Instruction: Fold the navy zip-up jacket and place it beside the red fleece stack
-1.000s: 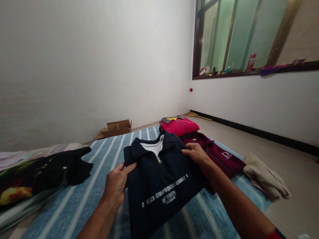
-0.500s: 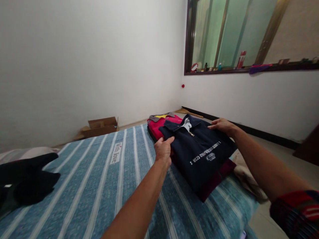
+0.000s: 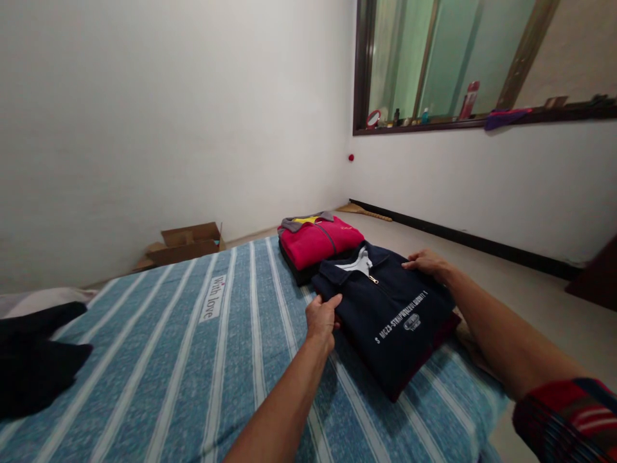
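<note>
A folded navy zip-collar sweatshirt (image 3: 380, 308) with white lettering lies over a dark maroon garment (image 3: 446, 331) on the bed. My left hand (image 3: 322, 319) grips its left edge, thumb on top and fingers tucked beneath. On the opposite edge, near the shoulder, my right hand (image 3: 429, 265) pinches the cloth the same way. Just beyond the collar sits a folded red jacket (image 3: 318, 241) with a grey collar and yellow lining, stacked on something black.
Blue striped bedding (image 3: 193, 373) covers the bed. Black clothing (image 3: 38, 366) lies at the left. An open cardboard box (image 3: 187, 244) stands by the wall. Small items line the windowsill (image 3: 424, 125). Beige cloth (image 3: 475, 347) lies near the bed's right edge.
The navy sweatshirt has come down and nearer to me in both hands, onto the maroon garment. More of the red jacket behind it now shows.
</note>
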The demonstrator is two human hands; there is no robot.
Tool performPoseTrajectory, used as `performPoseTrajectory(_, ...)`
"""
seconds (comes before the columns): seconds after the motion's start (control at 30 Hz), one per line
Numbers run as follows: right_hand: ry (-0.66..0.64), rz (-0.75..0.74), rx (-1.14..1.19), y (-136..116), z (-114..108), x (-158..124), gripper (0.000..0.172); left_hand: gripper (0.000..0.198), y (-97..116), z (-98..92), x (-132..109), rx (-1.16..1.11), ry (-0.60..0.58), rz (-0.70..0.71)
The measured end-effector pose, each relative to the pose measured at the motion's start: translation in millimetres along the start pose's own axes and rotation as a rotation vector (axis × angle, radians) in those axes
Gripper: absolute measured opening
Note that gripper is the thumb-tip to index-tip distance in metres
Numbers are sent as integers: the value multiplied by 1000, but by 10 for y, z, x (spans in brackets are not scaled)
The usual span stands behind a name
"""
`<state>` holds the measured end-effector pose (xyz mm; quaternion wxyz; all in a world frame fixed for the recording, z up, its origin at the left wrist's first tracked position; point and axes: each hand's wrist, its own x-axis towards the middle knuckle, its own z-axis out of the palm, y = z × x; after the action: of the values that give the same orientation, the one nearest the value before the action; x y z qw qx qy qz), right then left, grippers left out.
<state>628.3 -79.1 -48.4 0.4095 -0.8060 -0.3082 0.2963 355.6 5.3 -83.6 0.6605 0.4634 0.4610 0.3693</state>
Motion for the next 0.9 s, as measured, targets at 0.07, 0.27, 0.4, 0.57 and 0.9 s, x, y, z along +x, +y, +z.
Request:
performPoseTrajectory(0.07,-3,-9,7,-37,-49,6,13,20,59,22,-19,7,-7,28)
performPoseTrajectory(0.27,25,-17,-5,-44,-131,4,11,21,101,118,1,3,-38,76)
performPoseTrajectory(0.4,91,23,-84,176,12,29,19,19,-34,71,60,50,-40,-64)
performPoseTrajectory(0.57,193,13,-227,287,114,48,18,18,-75,-13,73,105,-87,-61)
performPoseTrajectory(0.9,440,-525,-609,-261,560,-547,35,25,-2,-54,90,684,239,698)
